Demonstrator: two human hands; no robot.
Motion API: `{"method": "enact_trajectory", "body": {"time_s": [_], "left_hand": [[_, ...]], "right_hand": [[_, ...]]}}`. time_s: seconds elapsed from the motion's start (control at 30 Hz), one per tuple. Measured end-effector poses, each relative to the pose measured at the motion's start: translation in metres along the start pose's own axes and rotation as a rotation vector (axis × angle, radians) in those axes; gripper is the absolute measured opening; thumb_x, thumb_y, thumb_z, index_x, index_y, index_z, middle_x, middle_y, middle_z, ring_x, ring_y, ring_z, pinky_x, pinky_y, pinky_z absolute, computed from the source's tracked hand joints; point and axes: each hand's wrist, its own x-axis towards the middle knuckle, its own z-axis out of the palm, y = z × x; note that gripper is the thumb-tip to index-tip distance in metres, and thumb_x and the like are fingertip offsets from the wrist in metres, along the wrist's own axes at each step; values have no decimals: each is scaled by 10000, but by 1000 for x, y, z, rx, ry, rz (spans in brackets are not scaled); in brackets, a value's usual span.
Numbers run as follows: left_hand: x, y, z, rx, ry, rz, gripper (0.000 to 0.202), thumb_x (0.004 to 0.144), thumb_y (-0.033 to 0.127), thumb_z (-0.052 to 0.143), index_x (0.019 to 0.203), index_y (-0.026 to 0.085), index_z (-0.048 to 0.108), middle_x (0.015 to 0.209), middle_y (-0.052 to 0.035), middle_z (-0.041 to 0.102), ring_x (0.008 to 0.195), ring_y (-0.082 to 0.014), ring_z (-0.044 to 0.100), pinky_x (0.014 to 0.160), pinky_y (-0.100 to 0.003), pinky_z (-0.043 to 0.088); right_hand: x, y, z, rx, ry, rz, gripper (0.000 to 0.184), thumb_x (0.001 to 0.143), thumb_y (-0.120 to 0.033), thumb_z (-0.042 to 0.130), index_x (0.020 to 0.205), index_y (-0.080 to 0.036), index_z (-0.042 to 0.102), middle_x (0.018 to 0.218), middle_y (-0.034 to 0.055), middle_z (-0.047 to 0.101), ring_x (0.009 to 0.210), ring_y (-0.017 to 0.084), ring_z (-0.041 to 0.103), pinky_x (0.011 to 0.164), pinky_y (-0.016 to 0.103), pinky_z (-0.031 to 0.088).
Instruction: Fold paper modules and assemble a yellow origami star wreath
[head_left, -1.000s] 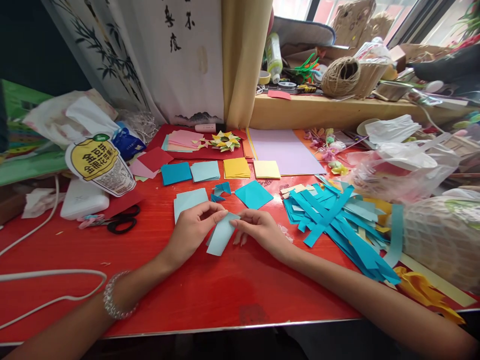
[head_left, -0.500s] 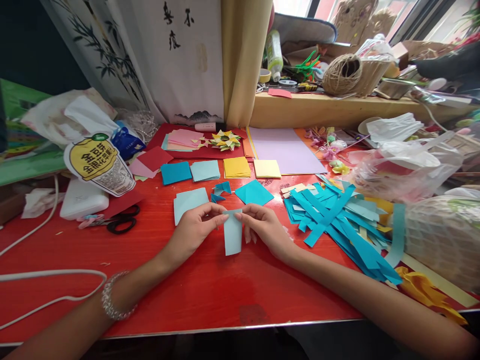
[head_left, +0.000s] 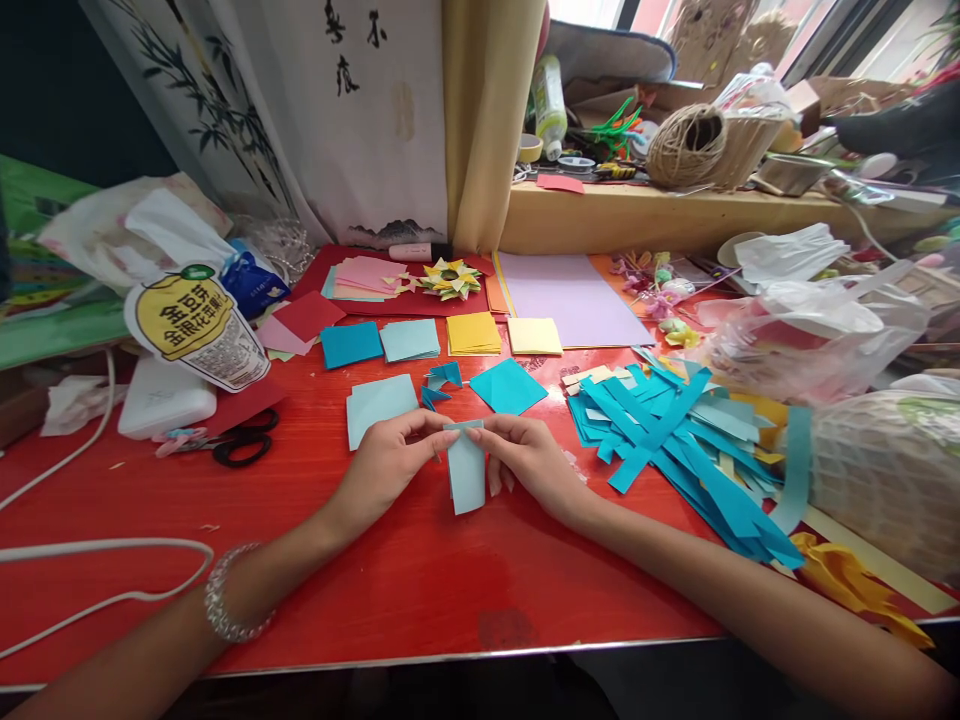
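Observation:
A pale blue sheet of paper [head_left: 467, 476], folded into a narrow rectangle, hangs upright between my hands. My left hand [head_left: 401, 448] pinches its top left corner between thumb and finger. The top right corner is pinched by my right hand [head_left: 529, 452] in the same way. Just beyond my left hand lies a stack of pale blue squares [head_left: 379, 408]. Small folded blue pieces [head_left: 442, 383] sit behind the held paper, beside a turquoise square [head_left: 508, 386] with creases, set cornerwise.
Cut blue strips [head_left: 660, 430] heap up on the right. Behind are stacks of blue [head_left: 352, 346], yellow [head_left: 473, 334] and cream [head_left: 534, 337] squares, plus a folded paper ring [head_left: 450, 280]. Black-handled scissors [head_left: 244, 440] and a white cable [head_left: 150, 546] lie at left.
The held paper has shifted very slightly down and turned a little, with a back layer's edge now showing at its left. Both hands keep their pinch.

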Motion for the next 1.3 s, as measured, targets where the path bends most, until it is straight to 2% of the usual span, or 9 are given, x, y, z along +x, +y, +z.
{"method": "enact_trajectory", "body": {"time_s": [0.2,0.43,0.57,0.77,0.9,1.0,1.1,1.17,1.3], "left_hand": [[1,1,-1,96,-9,31,261,801,433,533,825,191,629,831,-13,648,794,-165,578,712,-258,441],[-3,9,7,340,-7,227,220,855,373,479,764,201,581,783,0,587,758,-142,530,642,-238,403],[-3,6,6,438,13,326,210,879,305,448,734,189,547,742,-1,562,734,-138,504,671,-245,391],[3,7,-6,491,213,274,220,881,335,429,747,195,531,775,-7,565,759,-154,508,693,-261,381],[7,9,-16,460,337,239,238,875,358,422,743,193,531,771,-4,564,728,-147,503,678,-261,377],[8,8,-19,398,427,201,227,865,379,425,764,196,515,714,12,539,656,-133,485,619,-249,370],[5,8,-16,352,360,181,233,861,396,434,776,196,517,681,20,527,618,-123,474,579,-239,356],[1,8,-9,349,261,184,227,859,390,446,782,194,531,681,20,528,616,-117,474,570,-234,351],[-9,8,8,294,180,184,171,859,358,462,909,214,540,662,31,488,608,-108,468,561,-220,368]], "right_hand": [[-1,1,0,-71,5,16,328,820,-466,493,790,-151,581,468,-38,510,371,84,503,364,186,302],[-6,-4,5,-281,-28,-6,326,836,-429,490,694,-150,581,438,-32,499,396,89,487,409,203,308],[-7,-5,5,-329,-73,-1,341,848,-444,467,700,-157,576,418,-40,491,384,87,469,416,206,299],[-9,-3,4,-424,-107,-60,398,861,-457,443,604,-167,534,382,-31,480,393,87,465,464,208,335],[-11,-3,4,-401,-159,-27,346,853,-435,459,691,-165,603,564,-1,600,381,72,470,437,213,352],[-11,-3,6,-347,-171,-12,326,834,-429,485,658,-164,557,636,14,613,415,74,474,427,215,359],[-12,-4,8,-328,42,-124,268,810,-450,517,800,-182,528,694,6,568,510,87,477,474,220,379],[-13,-5,10,-406,167,-218,374,764,-471,573,1013,-203,496,876,34,566,569,90,471,521,237,405],[-17,-5,15,-725,91,-281,701,704,-516,613,1297,-254,348,1194,103,494,668,136,519,568,292,429]]}}
